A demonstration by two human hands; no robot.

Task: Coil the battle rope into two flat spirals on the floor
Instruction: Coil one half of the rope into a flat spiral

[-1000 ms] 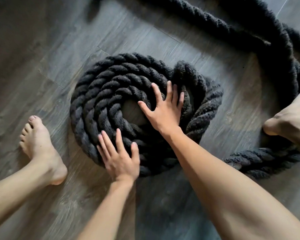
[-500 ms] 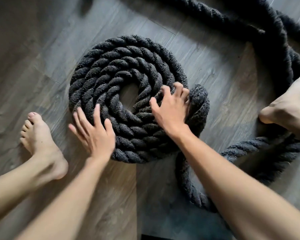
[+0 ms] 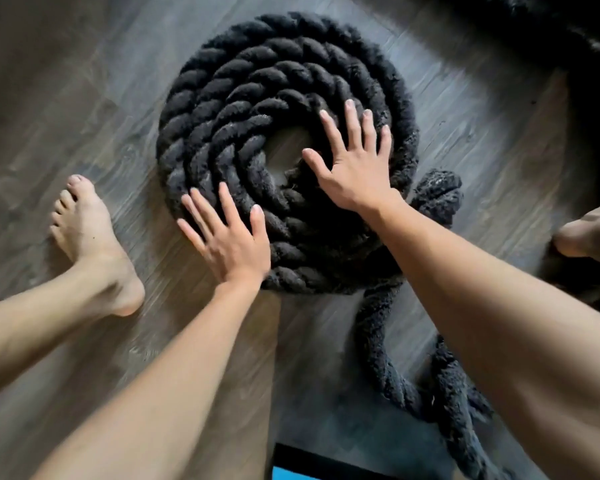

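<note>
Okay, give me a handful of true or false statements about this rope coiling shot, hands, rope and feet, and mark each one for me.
1. Both hands lie flat with fingers spread on the coil. True.
2. The right hand is clenched in a fist around a rope end. False: it is open, palm down on the coil's right side.
3. The left hand rests at the coil's near-left edge. True.
4. The coil's middle is packed solid. False: bare floor shows through its centre.
5. Loose rope trails from the coil toward the person. True.
6. The person wears shoes. False: the left foot is bare.

Head view — steep, close, downward
</note>
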